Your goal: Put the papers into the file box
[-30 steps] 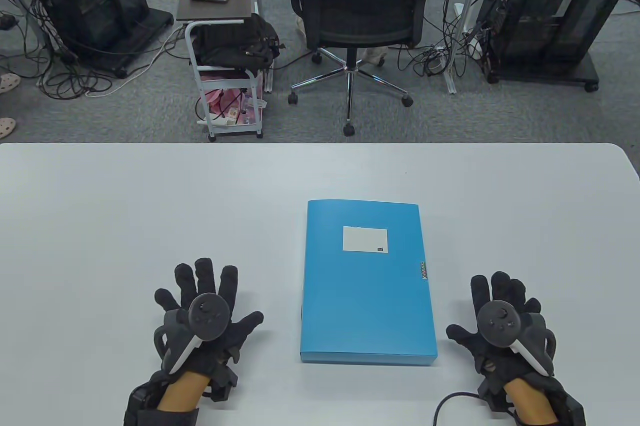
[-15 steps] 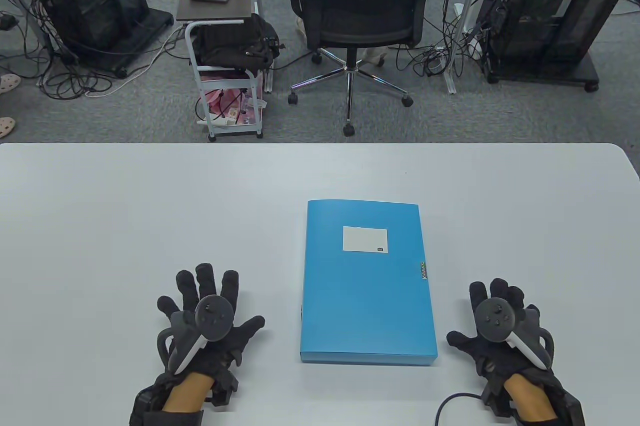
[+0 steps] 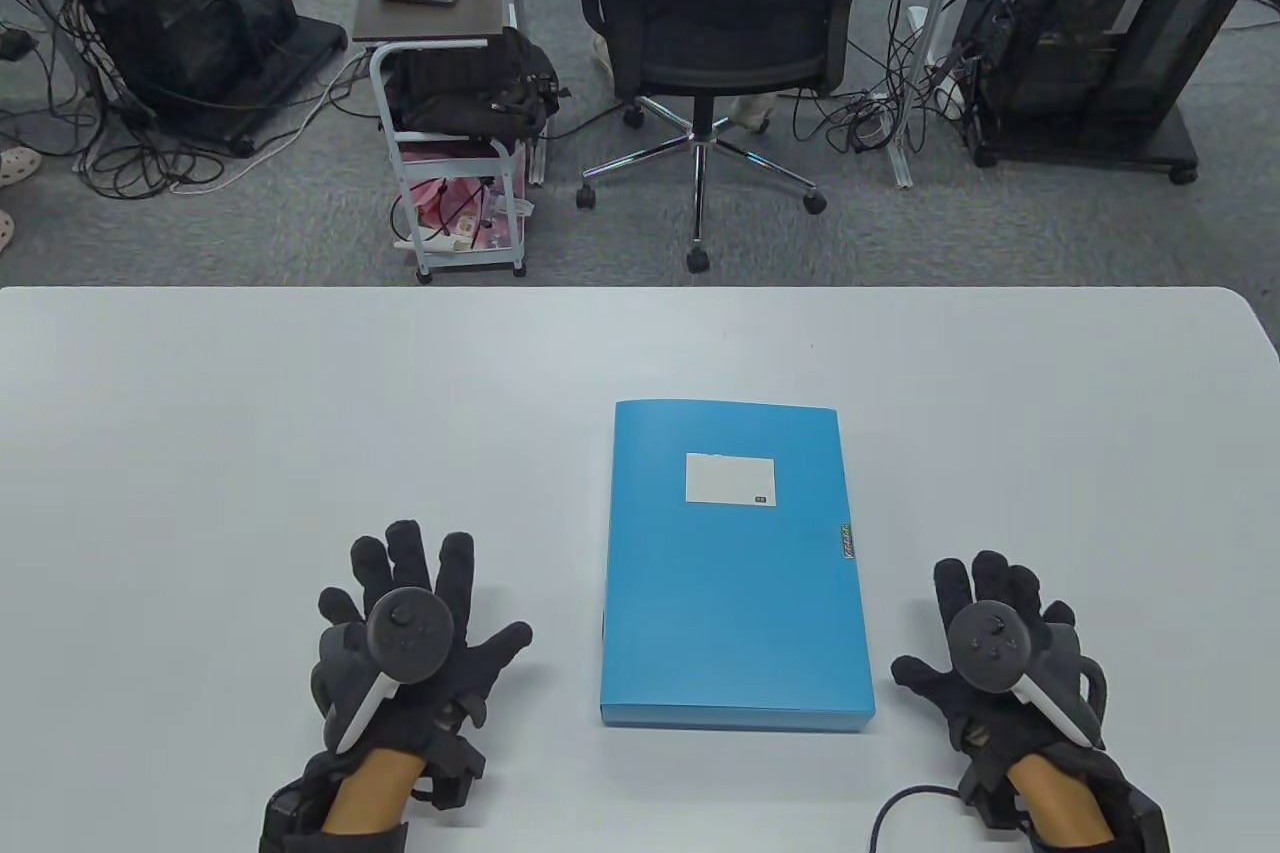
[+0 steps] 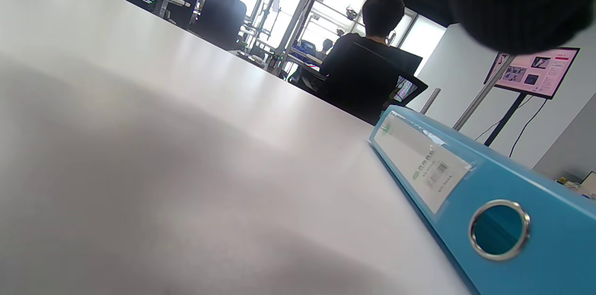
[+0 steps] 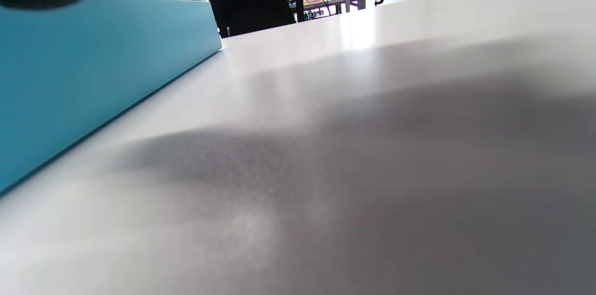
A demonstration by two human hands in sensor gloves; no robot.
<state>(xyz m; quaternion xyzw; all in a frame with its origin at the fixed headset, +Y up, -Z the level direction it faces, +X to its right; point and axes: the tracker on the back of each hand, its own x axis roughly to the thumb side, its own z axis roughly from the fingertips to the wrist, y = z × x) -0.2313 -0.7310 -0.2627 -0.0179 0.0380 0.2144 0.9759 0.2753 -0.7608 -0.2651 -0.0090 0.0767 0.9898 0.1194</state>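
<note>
A blue file box [image 3: 735, 563] lies flat and closed on the white table [image 3: 300, 393], with a white label on its lid. Its spine with a ring hole shows in the left wrist view [image 4: 498, 220], and its other side shows in the right wrist view [image 5: 84, 67]. My left hand [image 3: 415, 618] rests palm down on the table to the left of the box, fingers spread, holding nothing. My right hand [image 3: 985, 628] rests palm down to the right of the box, fingers spread, holding nothing. No papers are in view.
Beyond the table's far edge stand a black office chair [image 3: 735, 23], a small cart with a dark top [image 3: 440, 93], and black equipment racks on both sides [image 3: 160, 3]. A black cable [image 3: 900, 808] curls at my right wrist.
Both hands shifted slightly on the table; the right hand drew back a little toward me. The file box has not moved.
</note>
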